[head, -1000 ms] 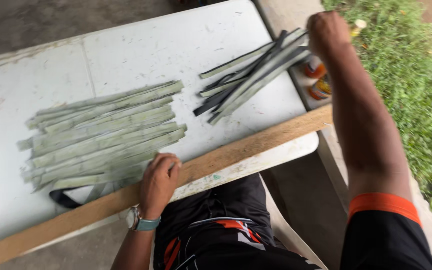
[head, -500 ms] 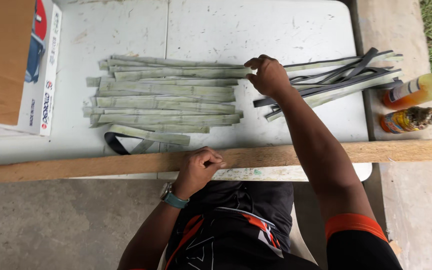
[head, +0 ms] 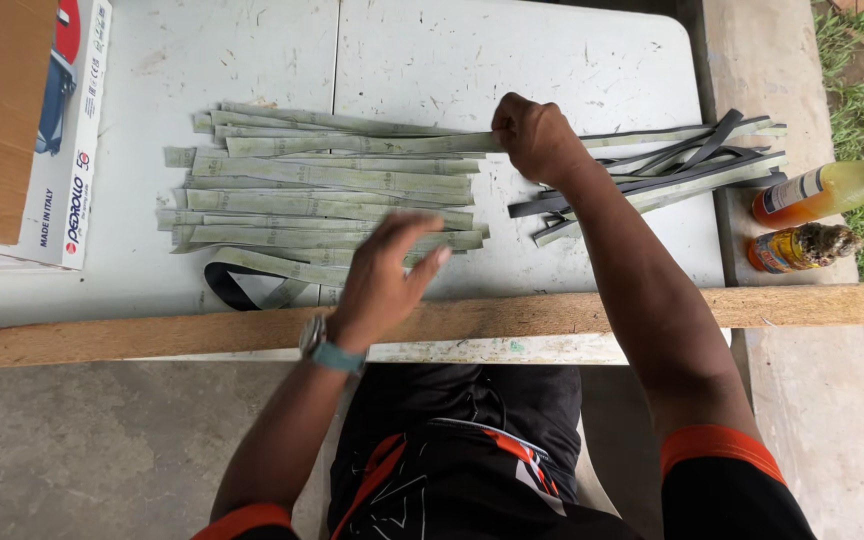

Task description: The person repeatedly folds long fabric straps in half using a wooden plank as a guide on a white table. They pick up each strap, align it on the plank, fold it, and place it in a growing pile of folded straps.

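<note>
Head view: the right hand (head: 532,135) is closed around the end of one pale green strip (head: 352,145), which runs out to its left along the top of the flat pile of strips (head: 322,200) on the white table (head: 602,60). Just to the right of that hand lies a looser bundle of green and dark strips (head: 672,165), and beyond it two bottles (head: 812,215). The left hand (head: 387,285) is open with fingers spread, holding nothing, over the pile's near edge; just below it runs a wooden plank (head: 552,312)
</note>
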